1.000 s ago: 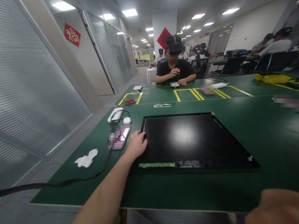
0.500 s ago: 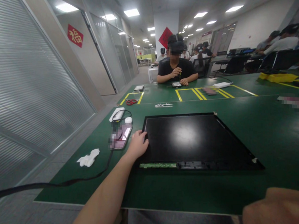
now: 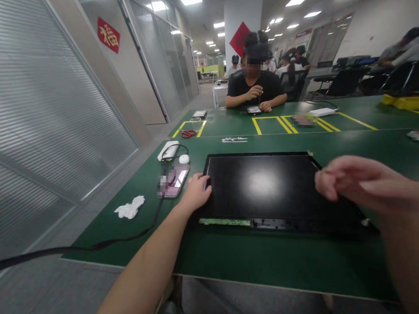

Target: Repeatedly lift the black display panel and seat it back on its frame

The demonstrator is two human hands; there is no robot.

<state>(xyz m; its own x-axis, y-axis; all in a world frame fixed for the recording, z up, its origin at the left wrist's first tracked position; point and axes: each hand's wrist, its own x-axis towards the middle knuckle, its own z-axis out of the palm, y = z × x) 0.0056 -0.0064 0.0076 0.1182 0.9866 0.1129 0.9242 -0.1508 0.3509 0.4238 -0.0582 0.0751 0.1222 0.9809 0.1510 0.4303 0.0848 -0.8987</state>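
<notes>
A flat black display panel [image 3: 264, 188] lies on the green table [image 3: 277, 259], with a green circuit strip [image 3: 225, 221] along its near edge. My left hand [image 3: 196, 193] rests on the panel's left edge, fingers curled over the rim. My right hand [image 3: 355, 181] hovers in the air above the panel's right side, blurred by motion, fingers loosely bent with nothing visible in them.
A phone [image 3: 175, 182], a white earbud case [image 3: 184, 159], a white power bank [image 3: 168, 150] and a black cable [image 3: 85, 248] lie left of the panel, with a crumpled white tissue [image 3: 129, 208]. Red scissors [image 3: 188, 134] lie further back. A seated person [image 3: 255, 87] works opposite.
My right hand has risen from the lower right corner to above the panel's right side. The view has shifted slightly. My left hand stays on the panel's left edge.
</notes>
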